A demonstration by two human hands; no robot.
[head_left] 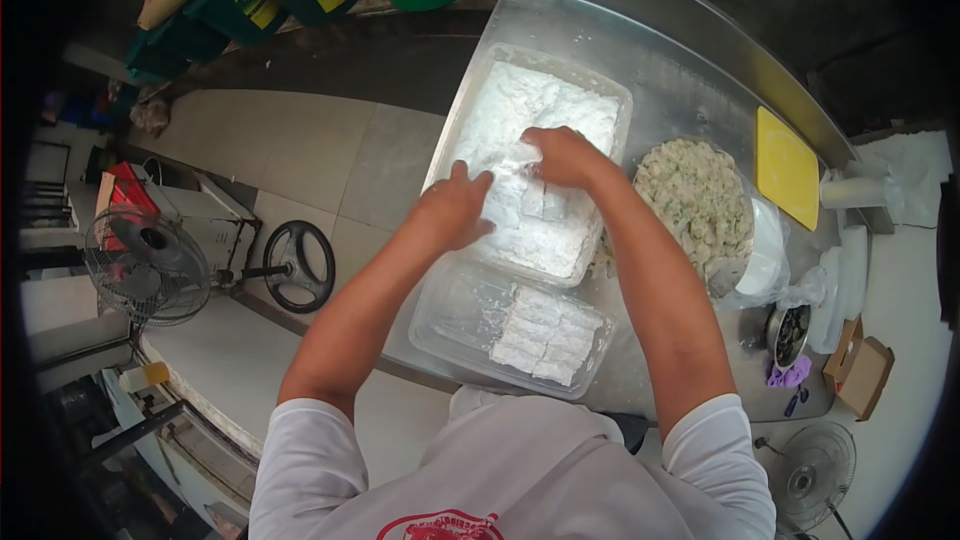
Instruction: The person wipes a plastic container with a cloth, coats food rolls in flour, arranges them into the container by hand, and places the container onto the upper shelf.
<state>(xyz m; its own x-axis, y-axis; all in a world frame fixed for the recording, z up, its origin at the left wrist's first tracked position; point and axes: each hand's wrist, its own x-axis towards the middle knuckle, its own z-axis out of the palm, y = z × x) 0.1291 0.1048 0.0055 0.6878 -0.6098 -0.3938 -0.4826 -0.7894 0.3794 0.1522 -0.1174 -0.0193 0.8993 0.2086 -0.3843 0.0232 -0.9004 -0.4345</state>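
Observation:
A clear plastic tub of white flour-like powder (595, 105) lies on the steel table, with several powder-coated pieces (545, 205) in its nearer half. My left hand (455, 208) is over the tub's left side, fingers spread, fingertips close to the powder. My right hand (565, 155) reaches in from the right, its fingers curled at a whitish lump in the middle; powder hides what exactly they grip. Closer to my body, a second clear tub (450, 325) holds several white-coated oblong pieces (545, 333) lined up on its right side.
Right of the tubs sits a large heap of pale mixture with green bits (695, 200), in a container with plastic wrap. Beyond it lies a yellow cutting board (785, 168). A metal bowl (788, 330) and an open cardboard box (860, 375) are at the right. A raised rim (690, 20) edges the table.

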